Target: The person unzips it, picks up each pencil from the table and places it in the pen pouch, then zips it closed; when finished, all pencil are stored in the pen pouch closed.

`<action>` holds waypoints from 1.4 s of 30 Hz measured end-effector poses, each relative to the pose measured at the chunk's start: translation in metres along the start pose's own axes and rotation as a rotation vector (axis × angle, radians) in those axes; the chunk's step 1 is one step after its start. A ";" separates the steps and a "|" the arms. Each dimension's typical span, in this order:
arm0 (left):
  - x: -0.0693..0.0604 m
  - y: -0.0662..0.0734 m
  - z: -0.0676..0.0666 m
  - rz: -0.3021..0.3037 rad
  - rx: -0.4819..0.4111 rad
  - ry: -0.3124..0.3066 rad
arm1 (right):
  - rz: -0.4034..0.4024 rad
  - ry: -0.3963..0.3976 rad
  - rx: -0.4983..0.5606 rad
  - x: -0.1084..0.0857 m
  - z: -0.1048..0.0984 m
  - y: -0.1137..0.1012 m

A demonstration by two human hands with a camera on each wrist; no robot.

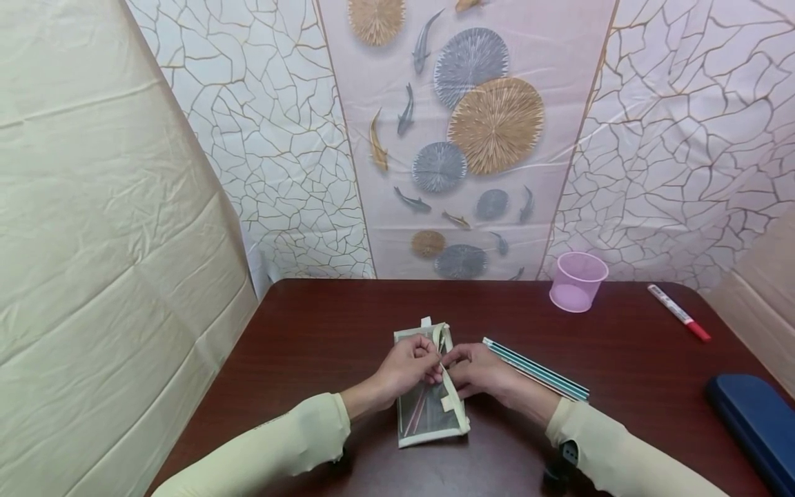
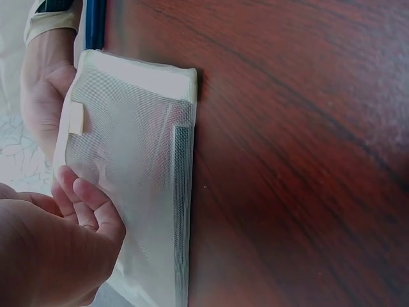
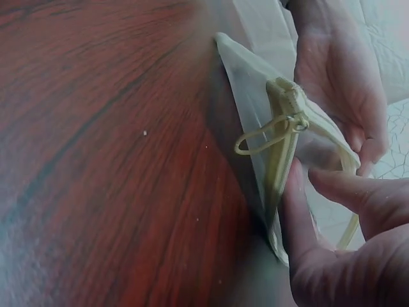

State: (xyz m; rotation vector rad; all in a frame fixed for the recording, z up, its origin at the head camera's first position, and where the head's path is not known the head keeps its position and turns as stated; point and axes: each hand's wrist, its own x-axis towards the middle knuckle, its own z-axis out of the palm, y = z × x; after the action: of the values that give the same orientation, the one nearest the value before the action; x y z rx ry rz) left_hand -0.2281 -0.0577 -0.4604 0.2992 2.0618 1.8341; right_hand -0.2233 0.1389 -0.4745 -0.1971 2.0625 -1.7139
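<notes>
A cream-edged mesh pouch point(image 1: 428, 414) with a zipper lies on the dark red table, a few thin sticks showing through its mesh. My left hand point(image 1: 406, 364) pinches the pouch's zipper edge near its middle. From the other side my right hand point(image 1: 484, 373) holds that same edge, its fingers at the opening. In the right wrist view the zipper point(image 3: 281, 147) is parted and a cord loop hangs from its pull. The left wrist view shows the mesh face of the pouch point(image 2: 128, 153) beside my curled left fingers point(image 2: 89, 204).
Teal and white striped sticks point(image 1: 540, 369) lie right of the pouch, partly under my right forearm. Farther back stand a pink cup point(image 1: 577, 283) and, to its right, a red-capped marker point(image 1: 678, 312). A dark blue case point(image 1: 754, 428) sits at the right edge.
</notes>
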 end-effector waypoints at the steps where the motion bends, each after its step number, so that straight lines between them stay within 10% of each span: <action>1: 0.000 0.000 0.000 0.001 0.000 0.005 | -0.006 0.005 0.007 0.000 0.000 0.000; 10: 0.001 0.007 -0.005 0.009 -0.029 0.021 | -0.109 0.066 -0.026 -0.010 -0.015 -0.008; 28: 0.001 0.003 -0.007 0.022 -0.052 0.011 | -0.185 0.247 -0.620 -0.035 -0.105 -0.006; 42: 0.003 0.003 -0.008 0.010 -0.054 0.005 | -0.070 -0.077 -0.478 -0.032 -0.170 0.020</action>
State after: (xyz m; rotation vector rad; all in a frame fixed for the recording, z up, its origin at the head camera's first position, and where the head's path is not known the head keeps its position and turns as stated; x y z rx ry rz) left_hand -0.2343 -0.0640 -0.4569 0.2909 2.0136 1.8950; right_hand -0.2632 0.3078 -0.4639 -0.4790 2.3975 -1.1993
